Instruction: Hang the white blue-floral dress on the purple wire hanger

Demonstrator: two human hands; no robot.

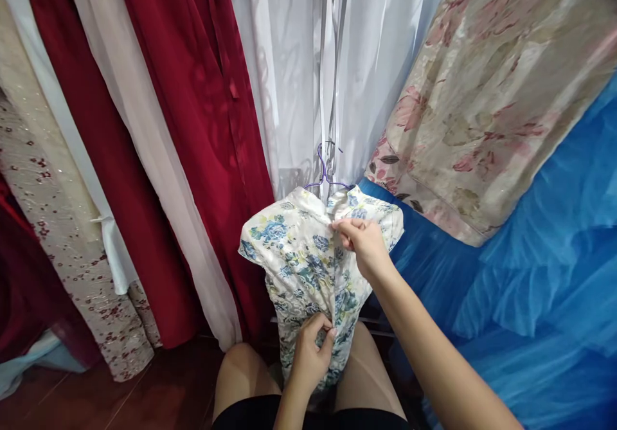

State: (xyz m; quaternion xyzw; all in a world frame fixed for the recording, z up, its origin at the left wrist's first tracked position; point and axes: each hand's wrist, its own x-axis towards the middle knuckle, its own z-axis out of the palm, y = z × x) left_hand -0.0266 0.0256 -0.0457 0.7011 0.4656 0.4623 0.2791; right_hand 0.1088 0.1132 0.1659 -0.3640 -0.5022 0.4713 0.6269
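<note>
R forearm (429,327); hands (308,351) pinch floral dress (299,250); long axis up-down, collar (311,201) up.

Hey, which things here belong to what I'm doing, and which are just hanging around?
In use:
blue floral garment
left hand and right hand, pinching its front
purple hanger at its neck

Just around:
red fabric
white fabric
pink-flowered fabric
blue ruffled fabric

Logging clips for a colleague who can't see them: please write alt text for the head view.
A person's right hand pinches a white floral garment near its collar while the left hand pinches its front lower down. It is on a purple hanger. Behind it hangs white cloth, with red cloth at picture left and blue fabric at right.
</note>
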